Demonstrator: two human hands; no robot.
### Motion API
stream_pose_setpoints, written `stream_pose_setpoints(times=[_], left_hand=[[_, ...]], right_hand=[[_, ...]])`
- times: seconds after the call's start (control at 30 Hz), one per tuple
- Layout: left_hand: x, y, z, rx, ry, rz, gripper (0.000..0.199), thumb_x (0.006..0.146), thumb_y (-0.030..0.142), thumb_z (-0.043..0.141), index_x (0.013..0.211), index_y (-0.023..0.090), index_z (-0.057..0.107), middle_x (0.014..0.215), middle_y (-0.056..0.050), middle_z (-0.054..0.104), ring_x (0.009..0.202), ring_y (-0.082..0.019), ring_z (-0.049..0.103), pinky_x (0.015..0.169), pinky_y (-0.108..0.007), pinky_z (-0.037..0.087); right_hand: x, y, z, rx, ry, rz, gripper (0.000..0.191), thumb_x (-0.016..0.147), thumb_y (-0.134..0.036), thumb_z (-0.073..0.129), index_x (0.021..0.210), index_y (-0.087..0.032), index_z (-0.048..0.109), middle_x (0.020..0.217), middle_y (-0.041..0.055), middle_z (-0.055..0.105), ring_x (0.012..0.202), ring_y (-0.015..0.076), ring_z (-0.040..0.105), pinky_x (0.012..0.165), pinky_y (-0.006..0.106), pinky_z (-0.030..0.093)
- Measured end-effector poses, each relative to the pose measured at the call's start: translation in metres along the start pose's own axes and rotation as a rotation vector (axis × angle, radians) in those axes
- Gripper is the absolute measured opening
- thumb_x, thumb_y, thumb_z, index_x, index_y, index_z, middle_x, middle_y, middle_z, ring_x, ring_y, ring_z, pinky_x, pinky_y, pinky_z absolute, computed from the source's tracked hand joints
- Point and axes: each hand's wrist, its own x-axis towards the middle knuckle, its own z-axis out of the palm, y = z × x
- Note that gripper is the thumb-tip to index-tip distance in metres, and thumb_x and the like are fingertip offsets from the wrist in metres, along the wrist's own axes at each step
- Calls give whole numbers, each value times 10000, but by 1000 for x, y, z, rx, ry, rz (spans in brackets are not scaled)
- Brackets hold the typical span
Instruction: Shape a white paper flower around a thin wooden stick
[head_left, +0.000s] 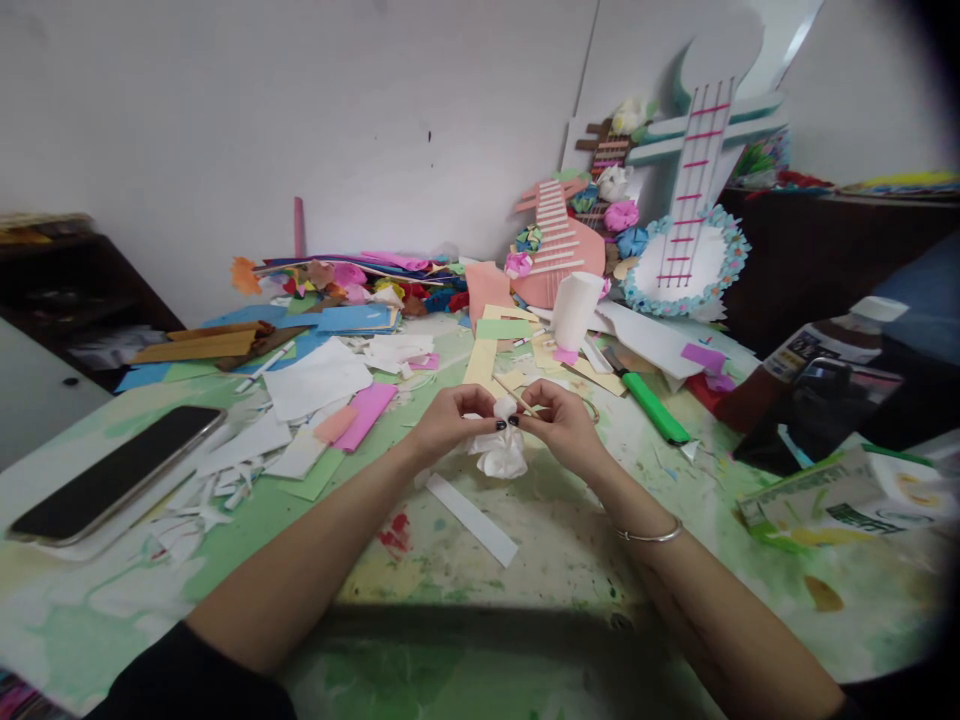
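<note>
Both my hands met over the table [555, 560], fingers curled and tips pinched nearly closed. My left hand [457, 420] gripped one white paper flower [501, 458] between thumb and fingers. My right hand [561, 425] pinched one thin stick [517, 396], its thumb tip at the flower's narrow top. The flower was between my hands, its loose petals hanging below the thumbs. One bracelet [649, 534] circled my right wrist.

Just below the flower, one white paper strip [474, 520] lay slantwise on the paint-stained table. To the left lay one pink paper piece [366, 416], white scraps too many and overlapped to count, and, farther out, one black phone [120, 470]. To the right were one green-handled cutter [654, 406], one carton [847, 500] tipped on its side and one brown bottle [817, 345] with a white cap.

Beyond my hands stood one white roll [576, 310]. Behind it, three paper guitars leaned by the wall [300, 110]: one salmon [559, 250], one brown and partly hidden [609, 150], one large and white [690, 200].
</note>
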Motion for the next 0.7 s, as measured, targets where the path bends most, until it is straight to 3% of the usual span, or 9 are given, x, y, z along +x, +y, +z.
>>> stream_pose_setpoints(times=[0.47,0.7], left_hand=[[-1,1,0,79,76,-24,206,594,249,724,734,103,688,677,-19,640,584,-92,528,550,-194,386],[0,-3,-2,68,57,18,240,595,308,746,721,112,689,696,-32,651,611,-111,552,559,-203,412]], right_hand=[[0,0,0,-39,-17,3,212,689,-308,678,808,-175,562,814,7,592,617,84,500,520,196,407],[-2,-6,0,-51,14,60,304,639,-389,729,772,-172,563,733,-18,568,465,43,385,425,187,288]])
